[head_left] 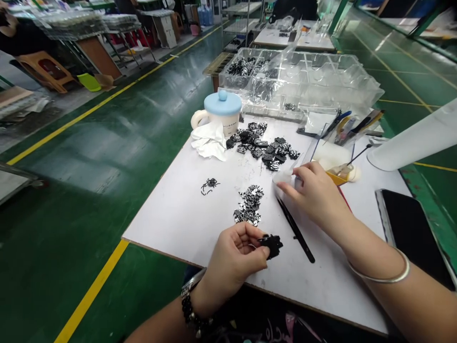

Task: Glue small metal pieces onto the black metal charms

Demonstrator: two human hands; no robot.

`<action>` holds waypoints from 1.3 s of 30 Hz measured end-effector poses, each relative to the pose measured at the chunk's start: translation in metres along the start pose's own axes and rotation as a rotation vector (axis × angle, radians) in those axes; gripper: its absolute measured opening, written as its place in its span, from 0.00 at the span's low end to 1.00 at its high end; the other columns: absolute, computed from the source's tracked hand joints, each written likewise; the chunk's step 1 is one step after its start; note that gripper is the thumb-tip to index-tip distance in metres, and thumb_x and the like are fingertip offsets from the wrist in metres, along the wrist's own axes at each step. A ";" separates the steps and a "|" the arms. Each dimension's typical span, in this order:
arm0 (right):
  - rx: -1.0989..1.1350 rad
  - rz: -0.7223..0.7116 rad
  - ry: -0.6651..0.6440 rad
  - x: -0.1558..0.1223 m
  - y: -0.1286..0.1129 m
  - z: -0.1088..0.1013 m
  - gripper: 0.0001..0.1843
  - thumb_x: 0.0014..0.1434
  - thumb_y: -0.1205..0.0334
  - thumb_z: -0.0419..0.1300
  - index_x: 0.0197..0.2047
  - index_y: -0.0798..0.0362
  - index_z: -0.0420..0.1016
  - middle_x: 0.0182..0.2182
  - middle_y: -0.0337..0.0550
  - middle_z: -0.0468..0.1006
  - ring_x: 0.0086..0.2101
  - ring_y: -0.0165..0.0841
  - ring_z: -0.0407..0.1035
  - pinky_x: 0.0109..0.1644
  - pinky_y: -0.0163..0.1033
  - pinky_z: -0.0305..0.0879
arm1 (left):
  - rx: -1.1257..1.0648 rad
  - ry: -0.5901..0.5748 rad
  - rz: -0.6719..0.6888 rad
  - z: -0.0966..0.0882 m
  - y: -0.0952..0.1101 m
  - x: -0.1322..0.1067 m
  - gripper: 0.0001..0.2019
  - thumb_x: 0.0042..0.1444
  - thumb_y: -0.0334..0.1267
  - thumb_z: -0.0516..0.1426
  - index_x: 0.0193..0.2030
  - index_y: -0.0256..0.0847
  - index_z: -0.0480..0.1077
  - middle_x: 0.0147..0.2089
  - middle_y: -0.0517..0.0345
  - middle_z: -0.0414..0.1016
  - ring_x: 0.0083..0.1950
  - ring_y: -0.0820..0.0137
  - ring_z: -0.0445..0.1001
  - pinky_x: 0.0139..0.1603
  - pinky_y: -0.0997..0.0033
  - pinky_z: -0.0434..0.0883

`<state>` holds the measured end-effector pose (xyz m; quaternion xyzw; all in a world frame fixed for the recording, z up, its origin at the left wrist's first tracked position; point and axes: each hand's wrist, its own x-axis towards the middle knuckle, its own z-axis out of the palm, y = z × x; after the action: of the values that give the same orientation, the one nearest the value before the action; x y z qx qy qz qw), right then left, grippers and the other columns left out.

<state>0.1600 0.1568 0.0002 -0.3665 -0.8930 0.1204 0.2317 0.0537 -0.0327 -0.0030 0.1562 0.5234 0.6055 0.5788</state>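
Note:
My left hand (237, 257) pinches a flat black plastic part (272, 246) with jagged edges over the table's front edge. Just beyond it lies a pile of small shiny metal pieces (250, 205). My right hand (314, 190) has thumb and fingers apart beside a clear, whitish plastic item (282, 177); whether they touch it I cannot tell. Below that hand, black tweezers (296, 233) lie on the white tabletop (171, 209). Farther back is a heap of black parts with metal on them (266, 147). A few thin black curved pieces (210, 185) lie to the left.
A mug with a blue lid (223, 112) and crumpled tissue (210, 140) stand at the back left. Behind is a clear compartment tray (321, 76). At right are a tool holder (339, 152), a white roll (414, 138) and a phone (414, 233). A person sits far left.

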 end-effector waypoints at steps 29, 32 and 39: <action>0.998 -0.215 0.256 -0.046 -0.043 -0.051 0.08 0.49 0.66 0.66 0.31 0.54 0.70 0.26 0.41 0.71 0.24 0.36 0.65 0.30 0.47 0.60 | 0.051 0.028 -0.077 0.009 0.007 0.003 0.09 0.39 0.31 0.62 0.29 0.36 0.67 0.23 0.61 0.72 0.23 0.77 0.70 0.26 0.78 0.67; 1.019 -0.180 0.223 -0.048 -0.045 -0.051 0.08 0.50 0.66 0.65 0.33 0.52 0.70 0.26 0.42 0.70 0.23 0.37 0.63 0.27 0.46 0.58 | 0.052 0.038 -0.079 0.009 0.007 0.003 0.10 0.39 0.31 0.62 0.29 0.36 0.67 0.23 0.61 0.72 0.23 0.76 0.70 0.26 0.78 0.67; 1.018 -0.253 0.236 -0.044 -0.045 -0.047 0.07 0.51 0.67 0.64 0.31 0.53 0.68 0.23 0.40 0.67 0.21 0.33 0.61 0.25 0.43 0.56 | 0.060 0.036 -0.070 0.009 0.006 0.001 0.09 0.39 0.32 0.62 0.29 0.35 0.67 0.24 0.60 0.72 0.23 0.77 0.69 0.26 0.77 0.67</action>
<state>0.1838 0.0962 0.0444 -0.1085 -0.7267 0.4672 0.4917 0.0570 -0.0267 0.0056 0.1443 0.5567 0.5717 0.5852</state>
